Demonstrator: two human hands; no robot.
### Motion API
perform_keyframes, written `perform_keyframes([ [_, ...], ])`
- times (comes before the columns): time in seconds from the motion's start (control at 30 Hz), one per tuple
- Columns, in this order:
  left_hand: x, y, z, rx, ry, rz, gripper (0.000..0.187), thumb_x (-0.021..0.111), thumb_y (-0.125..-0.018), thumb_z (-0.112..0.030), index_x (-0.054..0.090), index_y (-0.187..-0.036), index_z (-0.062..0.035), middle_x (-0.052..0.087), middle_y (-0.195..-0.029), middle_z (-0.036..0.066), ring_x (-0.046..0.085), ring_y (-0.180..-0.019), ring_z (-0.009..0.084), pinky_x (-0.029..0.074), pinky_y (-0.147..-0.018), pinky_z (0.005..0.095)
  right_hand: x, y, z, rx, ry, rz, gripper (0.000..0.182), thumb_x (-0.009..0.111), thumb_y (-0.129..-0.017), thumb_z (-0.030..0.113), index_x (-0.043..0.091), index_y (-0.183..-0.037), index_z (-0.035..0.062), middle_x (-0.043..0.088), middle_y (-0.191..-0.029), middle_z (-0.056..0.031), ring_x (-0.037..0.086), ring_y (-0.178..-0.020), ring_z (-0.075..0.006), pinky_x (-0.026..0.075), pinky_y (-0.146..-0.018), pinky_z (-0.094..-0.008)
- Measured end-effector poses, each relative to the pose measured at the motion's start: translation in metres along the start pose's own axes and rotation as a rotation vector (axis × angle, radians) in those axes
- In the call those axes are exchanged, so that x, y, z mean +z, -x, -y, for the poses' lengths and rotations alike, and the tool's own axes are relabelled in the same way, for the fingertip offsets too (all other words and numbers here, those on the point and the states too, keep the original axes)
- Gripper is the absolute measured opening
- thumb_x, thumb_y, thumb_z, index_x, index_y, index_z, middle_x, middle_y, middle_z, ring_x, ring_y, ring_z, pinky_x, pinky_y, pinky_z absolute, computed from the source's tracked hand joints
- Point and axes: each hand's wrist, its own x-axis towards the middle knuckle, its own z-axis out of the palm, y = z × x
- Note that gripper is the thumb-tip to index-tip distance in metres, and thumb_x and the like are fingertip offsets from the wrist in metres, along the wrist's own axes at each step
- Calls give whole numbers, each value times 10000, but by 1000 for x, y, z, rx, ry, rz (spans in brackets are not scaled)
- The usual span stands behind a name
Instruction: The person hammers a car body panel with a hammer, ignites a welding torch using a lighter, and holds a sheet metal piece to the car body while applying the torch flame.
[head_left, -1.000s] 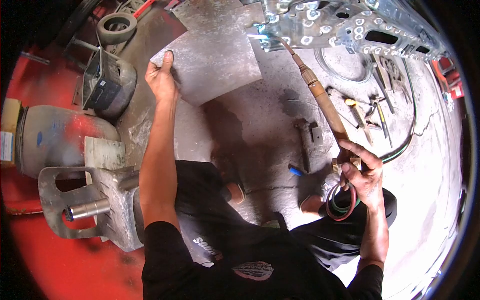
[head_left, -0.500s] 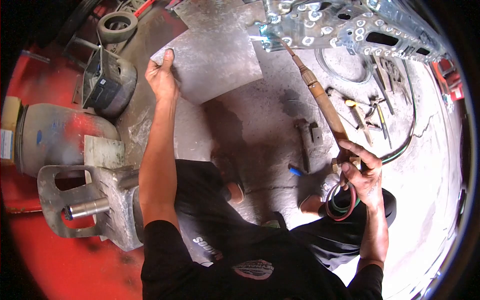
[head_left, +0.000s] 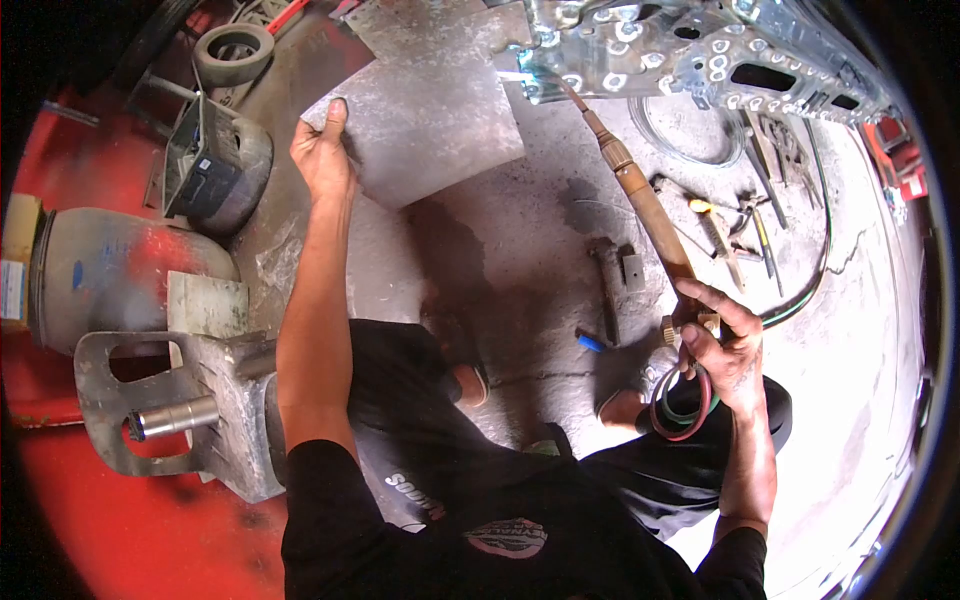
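Right hand closed in a fist round the rear grip of the gas torch, thumb by the valve knobs; red and green hoses looped below the wrist. Torch shaft ran up and away, tip at the lower left corner of the perforated metal panel, bright flame spot at the contact point. Left hand stretched out on a straight arm, fingers curled over the near-left corner of the flat steel sheet, thumb on top; sheet tilted, its far edge just beside the heated corner. Hammer and small block lay on the concrete floor between the knees and the panel; pliers and screwdriver further right. Gas cylinder and larger grey tank to the left, well apart from the flame.

Judgement on technique: flame best kept on one small spot of the seam, tip angle constant, wrist braced; sheet held steady as a screen close to the joint without touching the tip; hoses kept behind the hand, clear of hot metal.

Against the frame half a second back: no real difference noted. Same grips, same torch line, sheet in the same tilt, only a slight shift of the view.
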Motion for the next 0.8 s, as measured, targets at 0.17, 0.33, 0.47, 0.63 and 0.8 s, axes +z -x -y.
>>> perform_keyframes([
  [0.17,-5,0,2,-9,-31,37,271,752,-896,-119,649,-1100,28,695,-1061,76,630,-945,155,477,-894,296,0,0,-2,-16,11,-5,430,763,-845,104,655,-1254,26,698,-950,-49,644,-882,-124,517,-823,-281],
  [0.33,-5,0,3,-23,-10,28,279,757,-890,-114,653,-1108,26,695,-1062,73,628,-949,155,473,-898,299,0,0,-4,-31,8,-13,423,759,-840,92,661,-1246,28,698,-955,-49,641,-898,-126,506,-844,-285],
  [0.47,-3,1,2,-22,-10,30,278,758,-889,-113,653,-1107,26,695,-1063,74,627,-955,159,474,-901,305,0,0,-3,-29,-6,-20,414,757,-836,90,667,-1234,26,694,-961,-45,633,-900,-125,497,-857,-291],
  [0.63,-4,2,2,-28,-23,30,281,756,-890,-112,650,-1110,28,695,-1064,83,630,-949,164,477,-901,310,-1,1,-5,-37,40,-48,408,755,-837,104,671,-1229,27,692,-972,-43,627,-905,-123,491,-865,-293],
  [0.8,-5,0,5,-8,-26,29,281,754,-893,-116,643,-1102,36,693,-1057,91,633,-933,167,485,-890,314,1,1,-4,-27,46,-50,418,753,-831,90,671,-1236,32,695,-980,-45,630,-911,-122,490,-873,-292],
])
